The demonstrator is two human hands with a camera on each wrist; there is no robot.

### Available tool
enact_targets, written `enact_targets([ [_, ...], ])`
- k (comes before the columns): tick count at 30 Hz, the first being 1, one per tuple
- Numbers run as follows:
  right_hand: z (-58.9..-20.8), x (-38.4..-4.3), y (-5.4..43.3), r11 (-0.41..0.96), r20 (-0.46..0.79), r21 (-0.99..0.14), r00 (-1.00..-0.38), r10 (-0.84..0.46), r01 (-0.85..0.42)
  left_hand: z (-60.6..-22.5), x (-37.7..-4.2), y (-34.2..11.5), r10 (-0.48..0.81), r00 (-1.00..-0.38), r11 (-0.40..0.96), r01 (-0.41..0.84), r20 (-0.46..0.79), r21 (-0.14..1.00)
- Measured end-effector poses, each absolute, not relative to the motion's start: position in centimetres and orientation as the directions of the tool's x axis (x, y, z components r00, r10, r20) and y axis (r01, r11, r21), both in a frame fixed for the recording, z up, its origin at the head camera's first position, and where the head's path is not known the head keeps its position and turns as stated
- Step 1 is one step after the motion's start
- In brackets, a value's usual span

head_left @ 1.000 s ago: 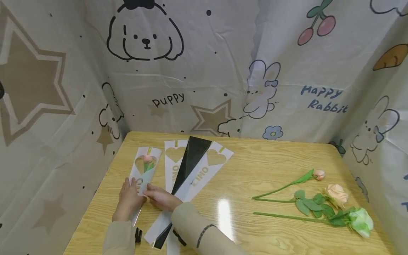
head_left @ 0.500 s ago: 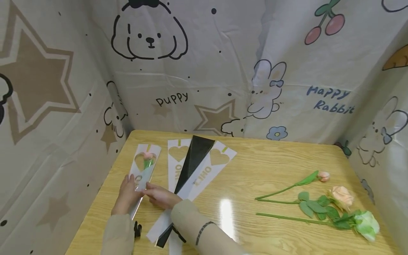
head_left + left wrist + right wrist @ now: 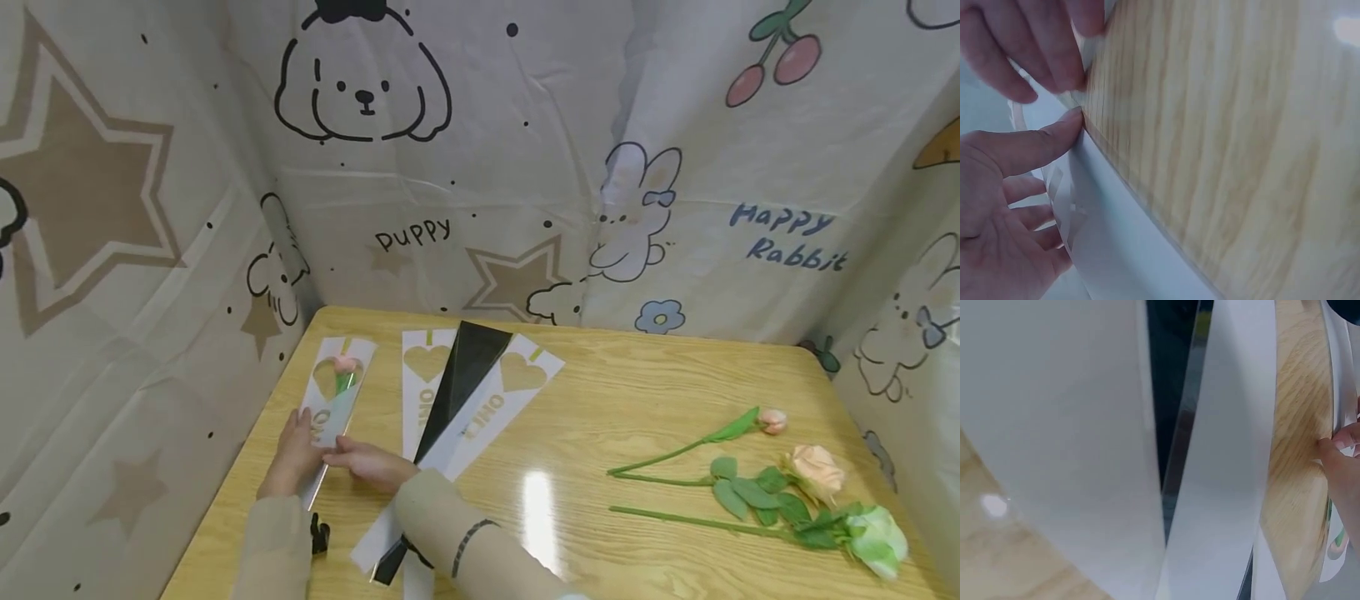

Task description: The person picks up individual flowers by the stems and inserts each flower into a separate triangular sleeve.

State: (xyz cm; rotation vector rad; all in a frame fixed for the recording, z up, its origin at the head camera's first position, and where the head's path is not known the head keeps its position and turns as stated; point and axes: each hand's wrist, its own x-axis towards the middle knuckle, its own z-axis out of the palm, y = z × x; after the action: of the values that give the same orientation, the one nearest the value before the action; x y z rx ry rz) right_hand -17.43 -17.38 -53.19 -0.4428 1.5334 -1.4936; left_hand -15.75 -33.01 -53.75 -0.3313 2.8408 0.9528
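A white flower sleeve (image 3: 341,408) with a heart-shaped window lies at the left of the table in the head view. Through the window show the pink bloom and green leaves of a tulip (image 3: 344,382); its lower stem is hidden. My left hand (image 3: 285,460) holds the sleeve at its left side, below the heart. From the right, my right hand (image 3: 373,465) pinches the sleeve's long edge between thumb and fingers. Up close in the left wrist view, fingertips of both hands meet at the edge of the white sleeve (image 3: 1116,225).
Right of my hands, white sleeves (image 3: 483,408) and a black sleeve (image 3: 461,375) lie fanned across each other, partly under my right forearm. Farther right lie a pink tulip (image 3: 772,421), a peach rose (image 3: 816,472) and a green-white rose (image 3: 877,537). Printed cloth (image 3: 480,167) walls the table (image 3: 570,417).
The sleeve with the tulip has shifted slightly left, away from the fanned sleeves, and both hands have gone with it. The head view has turned a little. The loose flowers stay put.
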Motion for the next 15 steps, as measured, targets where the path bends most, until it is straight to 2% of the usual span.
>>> enact_targets([
  [4,-52.8,-17.1,-17.7,0.262,-0.352,-0.934,-0.504,-0.788,0.242,-54.0,-15.9,-33.9,-0.161,-0.965,0.778,-0.254,-0.208,0.574],
  [9,-52.6,-16.9,-18.4,0.307,-0.329,-0.944,-0.466,-0.821,0.125,-54.0,-16.1,-34.4,-0.150,-0.967,0.777,-0.244,-0.206,0.580],
  [15,-52.8,-16.5,-18.7,0.333,-0.327,-0.940,-0.451,-0.830,0.068,-53.7,-16.4,-34.9,-0.144,-0.968,0.769,-0.241,-0.207,0.592],
])
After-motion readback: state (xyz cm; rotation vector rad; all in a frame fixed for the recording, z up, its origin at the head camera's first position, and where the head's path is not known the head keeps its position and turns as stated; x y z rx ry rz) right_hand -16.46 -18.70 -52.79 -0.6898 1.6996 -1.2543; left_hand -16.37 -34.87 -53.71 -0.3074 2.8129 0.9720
